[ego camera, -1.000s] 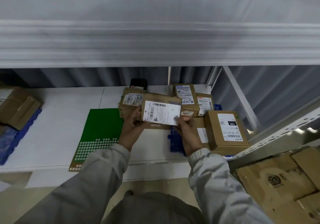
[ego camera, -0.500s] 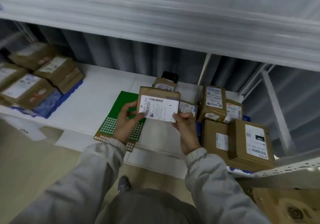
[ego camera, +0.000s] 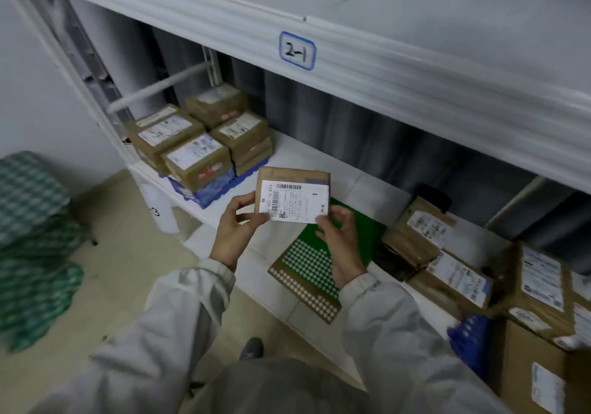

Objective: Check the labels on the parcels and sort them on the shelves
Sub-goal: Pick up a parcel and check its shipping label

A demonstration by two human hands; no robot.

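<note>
Grey sleeves reach forward from the bottom of the view toward a small brown parcel, held up in the air in front of the white shelf. The left hand pinches the parcel's lower left corner, thumb on the white label and fingers curled behind. The right hand pinches the lower right corner, thumb on the label's edge. The label faces the camera, with a barcode along its top and a "1" near its right side.

Just below and to the right of the parcel, a green sheet with rows of pale dots lies flat on the shelf. Right of the parcel, several labelled cardboard boxes crowd the shelf, some stacked, with a blue tray edge showing under them. Left of the parcel and further back, a second stack of boxes sits on a blue tray at the shelf's end. Far left of the parcel, green checked bundles are piled on the floor. Above the parcel, the upper shelf's front edge carries a tag reading "2-1".
</note>
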